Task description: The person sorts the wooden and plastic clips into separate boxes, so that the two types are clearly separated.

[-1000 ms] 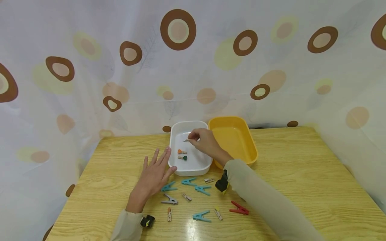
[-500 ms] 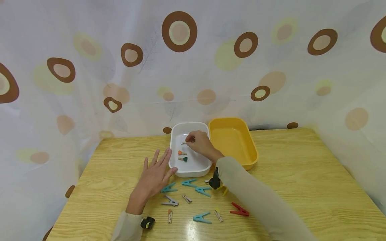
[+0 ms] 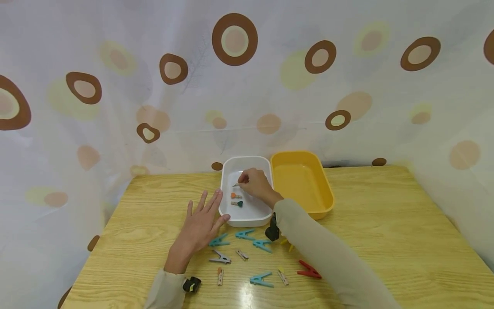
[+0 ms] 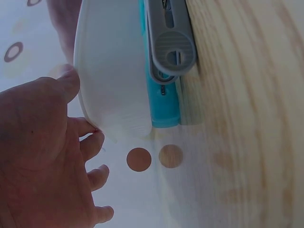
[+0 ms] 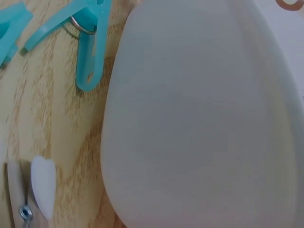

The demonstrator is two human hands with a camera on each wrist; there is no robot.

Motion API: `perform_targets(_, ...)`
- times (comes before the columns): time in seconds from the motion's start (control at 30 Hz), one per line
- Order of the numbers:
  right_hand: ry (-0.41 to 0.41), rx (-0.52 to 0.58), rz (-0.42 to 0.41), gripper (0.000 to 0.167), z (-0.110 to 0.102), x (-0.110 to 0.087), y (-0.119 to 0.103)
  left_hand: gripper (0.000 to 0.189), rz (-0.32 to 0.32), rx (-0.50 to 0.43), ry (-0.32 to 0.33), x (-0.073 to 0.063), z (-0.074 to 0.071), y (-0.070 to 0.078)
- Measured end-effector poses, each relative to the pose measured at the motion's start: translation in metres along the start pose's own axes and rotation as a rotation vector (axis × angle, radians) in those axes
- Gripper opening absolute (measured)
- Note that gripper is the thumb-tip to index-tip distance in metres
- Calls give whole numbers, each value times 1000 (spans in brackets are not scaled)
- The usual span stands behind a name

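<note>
My right hand (image 3: 255, 185) reaches into the white tray (image 3: 247, 222) and pinches a small pale clothespin (image 3: 236, 185) just above or on its floor; I cannot tell which. Below it, a clothespin with an orange heart (image 3: 233, 195) and one with a dark green heart (image 3: 239, 204) lie in the tray. With fingers spread and mostly straight, my left hand (image 3: 200, 227) rests at the tray's left rim. In the left wrist view, the left hand's (image 4: 33, 152) thumb and forefinger touch that rim. The right wrist view shows the tray's wall (image 5: 190, 114), not the hand.
A yellow tray (image 3: 329, 202) stands right of the white one. In front lie several blue clips (image 3: 261, 279), a grey clip (image 3: 221, 258), a red clip (image 3: 308, 270) and small wooden clothespins (image 3: 283, 277). Yellow clip ends (image 3: 291, 247) show beside the right sleeve. A patterned curtain (image 3: 185, 146) hangs behind.
My right hand has come slightly lower and nearer in the white tray with the pinched clothespin. The left hand stays at the rim. The head view has shifted a little.
</note>
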State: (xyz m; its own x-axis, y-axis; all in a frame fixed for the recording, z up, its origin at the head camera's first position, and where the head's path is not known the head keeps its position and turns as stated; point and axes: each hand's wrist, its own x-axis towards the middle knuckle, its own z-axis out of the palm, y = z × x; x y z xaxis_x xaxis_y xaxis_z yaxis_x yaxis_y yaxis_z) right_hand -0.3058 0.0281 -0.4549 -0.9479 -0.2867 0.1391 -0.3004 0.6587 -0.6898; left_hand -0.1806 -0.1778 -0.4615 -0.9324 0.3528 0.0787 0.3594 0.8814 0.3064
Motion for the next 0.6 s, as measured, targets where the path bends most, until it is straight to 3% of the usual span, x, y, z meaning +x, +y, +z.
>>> perform_targets(0.6, -50, 8, 32, 9, -2, 0, -1, 72, -9, -1, -20, 1, -2, 0)
